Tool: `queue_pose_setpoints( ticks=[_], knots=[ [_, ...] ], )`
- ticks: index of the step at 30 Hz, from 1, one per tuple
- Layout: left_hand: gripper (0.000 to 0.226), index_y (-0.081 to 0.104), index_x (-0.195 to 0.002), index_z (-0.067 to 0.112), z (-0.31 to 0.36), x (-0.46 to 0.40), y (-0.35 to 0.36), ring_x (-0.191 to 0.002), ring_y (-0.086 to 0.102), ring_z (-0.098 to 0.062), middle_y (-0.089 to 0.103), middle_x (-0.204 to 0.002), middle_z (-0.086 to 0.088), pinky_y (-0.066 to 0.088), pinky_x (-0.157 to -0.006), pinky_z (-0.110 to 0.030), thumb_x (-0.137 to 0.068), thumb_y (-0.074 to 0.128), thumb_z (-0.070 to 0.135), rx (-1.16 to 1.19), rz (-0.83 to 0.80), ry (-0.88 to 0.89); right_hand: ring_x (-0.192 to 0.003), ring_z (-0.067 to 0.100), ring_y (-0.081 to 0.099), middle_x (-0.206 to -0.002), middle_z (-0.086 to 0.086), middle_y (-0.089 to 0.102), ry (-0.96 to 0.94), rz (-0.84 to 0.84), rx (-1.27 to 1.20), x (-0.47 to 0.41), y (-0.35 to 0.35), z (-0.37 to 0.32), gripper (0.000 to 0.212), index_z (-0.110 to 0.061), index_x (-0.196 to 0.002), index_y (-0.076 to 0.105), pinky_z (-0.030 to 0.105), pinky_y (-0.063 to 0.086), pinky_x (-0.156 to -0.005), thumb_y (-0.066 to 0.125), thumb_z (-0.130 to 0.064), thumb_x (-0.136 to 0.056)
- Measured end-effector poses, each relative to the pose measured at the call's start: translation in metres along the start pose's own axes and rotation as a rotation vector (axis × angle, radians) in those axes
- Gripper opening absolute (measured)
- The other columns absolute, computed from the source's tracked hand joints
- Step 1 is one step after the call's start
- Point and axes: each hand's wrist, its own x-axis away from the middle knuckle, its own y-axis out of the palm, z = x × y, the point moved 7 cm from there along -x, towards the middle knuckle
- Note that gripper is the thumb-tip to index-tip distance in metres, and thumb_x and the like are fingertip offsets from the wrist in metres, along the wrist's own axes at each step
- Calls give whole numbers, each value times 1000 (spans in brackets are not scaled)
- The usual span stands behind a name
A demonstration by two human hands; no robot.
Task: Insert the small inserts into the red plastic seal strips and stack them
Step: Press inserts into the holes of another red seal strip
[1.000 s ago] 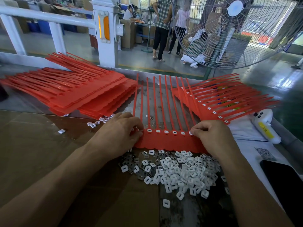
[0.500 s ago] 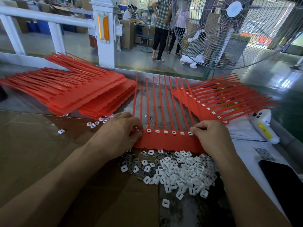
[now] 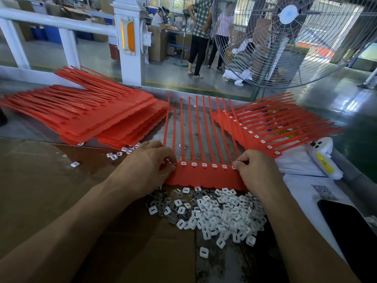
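**Last sockets being filled**

Little has moved since the earlier frame: both hands stay at the strip's ends. The left hand (image 3: 150, 164) and right hand (image 3: 255, 170) pinch inserts into the red seal strip (image 3: 206, 176) on the worktop (image 3: 40, 190). A tilted insert could jam or pop out into the loose inserts (image 3: 220, 215).
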Motion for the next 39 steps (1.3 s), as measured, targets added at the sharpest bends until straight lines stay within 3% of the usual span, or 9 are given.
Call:
queue_pose_setpoints(
  ticks=[6,14,19,22,24,27,29,31,39],
  knots=[
    [19,67,-115,34,0,1,-1,-115,47,-9,57,-116,13,41,-100,-28,-97,62,38,13,19,4,-78,-1,59,-83,-21,66,1,-24,-119,3,-4,7,16,-32,-82,71,23,39,-59,67,-26,-96],
    [20,67,-116,34,0,2,1,-116,47,-9,57,-118,13,42,-101,-30,-98,60,39,9,10,1,-74,7,62,-78,-11,70,-29,-73,-88,-1,-7,0,20,-28,-75,70,25,44,-61,72,-21,-93],
    [19,67,-115,34,0,2,-1,-115,47,-9,57,-117,13,43,-101,-31,-97,61,39,12,13,1,-81,7,63,-84,-13,68,-56,-110,-48,0,-4,-2,16,-28,-81,70,25,43,-64,70,-23,-96],
    [19,67,-115,34,2,2,-1,-115,47,-9,57,-116,13,43,-101,-32,-97,61,38,21,13,1,-90,5,66,-87,-15,72,-91,-81,-203,5,-15,2,14,-32,-83,74,25,44,-71,73,-23,-94],
    [19,67,-114,35,1,1,-2,-115,48,-9,57,-116,13,43,-101,-32,-97,61,38,17,22,3,-84,1,67,-84,-14,75,-210,-48,-360,12,-30,-7,12,-34,-83,76,27,45,-74,77,-24,-90],
    [18,67,-113,35,0,1,0,-114,48,-8,57,-114,14,44,-100,-32,-97,61,38,15,18,6,-83,2,69,-88,-13,76,-395,-273,-420,32,-26,-36,10,-37,-90,78,27,48,-77,81,-28,-87],
    [17,66,-113,36,0,1,1,-114,47,-7,57,-114,15,44,-99,-31,-97,61,39,15,15,8,-83,2,70,-90,-15,76,-487,-480,-322,48,-9,-53,10,-37,-91,79,20,49,-76,82,-29,-87],
    [17,66,-113,36,0,0,1,-113,47,-7,57,-114,15,44,-99,-31,-97,60,39,14,13,8,-80,1,68,-90,-16,73,-540,-575,-275,58,3,-62,10,-35,-93,80,14,48,-72,84,-29,-86],
    [18,66,-114,36,0,0,1,-113,48,-8,57,-115,14,44,-98,-31,-97,60,40,10,14,8,-83,1,65,-91,-17,70,-563,-603,-223,62,14,-66,10,-36,-92,79,13,46,-74,84,-31,-85]
  ],
)
